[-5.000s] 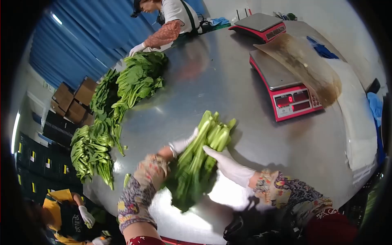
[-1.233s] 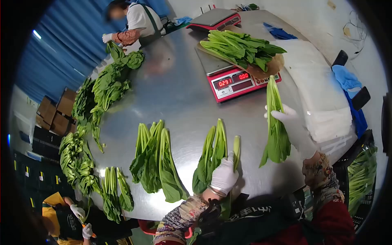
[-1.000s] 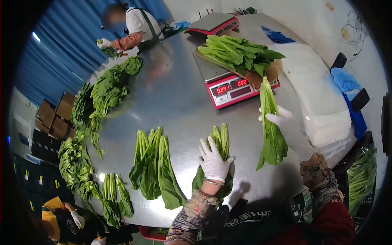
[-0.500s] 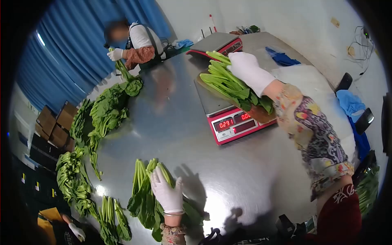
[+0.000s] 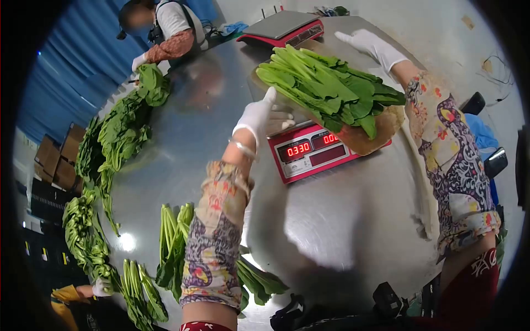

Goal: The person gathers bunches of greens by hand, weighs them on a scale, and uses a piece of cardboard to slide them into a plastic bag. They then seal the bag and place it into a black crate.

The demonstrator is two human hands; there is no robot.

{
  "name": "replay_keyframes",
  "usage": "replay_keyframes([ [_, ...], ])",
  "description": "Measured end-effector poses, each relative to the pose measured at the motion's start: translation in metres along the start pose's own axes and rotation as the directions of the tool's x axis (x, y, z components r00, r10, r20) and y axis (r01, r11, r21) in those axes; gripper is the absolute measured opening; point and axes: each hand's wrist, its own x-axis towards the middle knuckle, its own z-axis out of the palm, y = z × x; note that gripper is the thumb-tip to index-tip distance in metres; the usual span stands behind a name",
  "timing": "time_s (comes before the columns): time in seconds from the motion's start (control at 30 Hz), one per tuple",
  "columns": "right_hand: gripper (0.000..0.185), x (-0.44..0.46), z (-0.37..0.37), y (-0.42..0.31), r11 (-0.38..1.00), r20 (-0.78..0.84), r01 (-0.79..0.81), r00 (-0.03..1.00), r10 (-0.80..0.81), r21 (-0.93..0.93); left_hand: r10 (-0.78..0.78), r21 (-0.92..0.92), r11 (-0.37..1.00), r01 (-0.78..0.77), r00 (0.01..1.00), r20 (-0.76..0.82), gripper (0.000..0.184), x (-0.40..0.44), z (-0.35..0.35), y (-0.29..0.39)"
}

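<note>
The scale (image 5: 317, 158) has gone from 0.291 to 0.330 — right hand (image 5: 373, 47) empty, fingers extended; left hand (image 5: 257, 117) beside the greens (image 5: 326, 83), grip unclear.

White glare spots the metal desk (image 5: 182, 165), crossed by soft dark shadows; wide-angle distortion bends edges into black corners.

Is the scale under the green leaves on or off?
The scale is on: its display glows red, with 0.330 showing.
</note>
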Motion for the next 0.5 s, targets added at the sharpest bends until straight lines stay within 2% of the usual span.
replay_keyframes([
  [0.03,0.074,-0.017,-0.004,-0.002,0.985,0.149,-0.088,0.987,0.066,0.148,-0.081,-0.072,0.994,0.084,0.996,0.046,0.056,0.012,0.006,0.003],
  [0.07,0.076,-0.036,-0.006,-0.007,0.940,0.302,-0.193,0.948,0.104,0.280,-0.030,-0.028,0.999,0.031,0.999,0.043,0.051,0.018,0.012,0.003],
  [0.1,0.075,-0.042,-0.001,-0.010,0.991,0.292,-0.132,0.949,0.120,0.020,0.025,0.019,0.999,-0.026,0.999,0.042,0.046,0.024,0.017,0.002],
  [0.13,0.069,-0.064,-0.013,-0.022,0.968,0.399,-0.148,0.915,0.057,0.202,0.081,0.068,0.994,-0.084,0.996,0.046,0.041,0.033,0.019,0.000],
  [0.17,0.057,-0.072,-0.007,-0.026,0.985,0.354,-0.085,0.935,0.027,0.150,0.329,0.546,0.792,-0.275,0.944,-0.002,0.028,0.070,0.004,-0.012],
  [0.2,0.050,-0.091,-0.010,-0.035,0.991,0.210,-0.057,0.977,0.031,0.121,0.412,0.520,0.777,-0.355,0.911,0.005,0.026,0.060,0.001,-0.023],
  [0.23,0.044,-0.106,-0.011,-0.038,0.999,0.144,0.009,0.989,-0.014,0.034,0.492,0.496,0.753,-0.432,0.871,0.013,0.024,0.049,-0.001,-0.033],
  [0.27,0.033,-0.126,0.001,-0.029,0.986,-0.010,0.155,0.988,-0.155,0.068,0.499,0.500,0.763,-0.410,0.865,-0.052,0.027,0.003,0.012,-0.032],
  [0.3,0.026,-0.157,-0.012,-0.038,0.935,0.136,-0.039,0.991,-0.010,0.353,0.554,0.534,0.717,-0.449,0.831,-0.045,0.028,-0.037,0.016,-0.040],
  [0.33,0.025,-0.187,-0.027,-0.044,0.949,0.158,0.028,0.984,-0.081,0.313,0.606,0.566,0.669,-0.482,0.794,-0.041,0.029,-0.075,0.019,-0.051],
  [0.37,0.024,-0.217,-0.022,-0.036,0.819,0.188,-0.005,0.974,-0.126,0.573,0.572,0.493,0.733,-0.468,0.817,-0.075,0.029,-0.111,0.023,-0.065],
  [0.4,0.023,-0.254,-0.039,-0.051,0.717,0.246,-0.167,0.969,-0.007,0.677,0.413,0.419,0.847,-0.326,0.900,-0.136,0.030,-0.155,0.034,-0.074],
  [0.43,0.022,-0.285,-0.045,-0.051,0.724,0.224,-0.137,0.974,-0.025,0.676,0.549,0.475,0.755,-0.451,0.831,-0.084,0.030,-0.177,0.032,-0.106],
  [0.47,0.022,-0.316,-0.070,-0.065,0.729,0.292,-0.198,0.956,-0.002,0.656,0.509,0.505,0.774,-0.381,0.850,-0.139,0.030,-0.209,0.041,-0.124],
  [0.5,0.025,-0.340,-0.077,-0.066,0.767,0.405,-0.301,0.912,0.058,0.566,0.502,0.543,0.755,-0.368,0.857,-0.116,0.030,-0.236,0.048,-0.138],
])
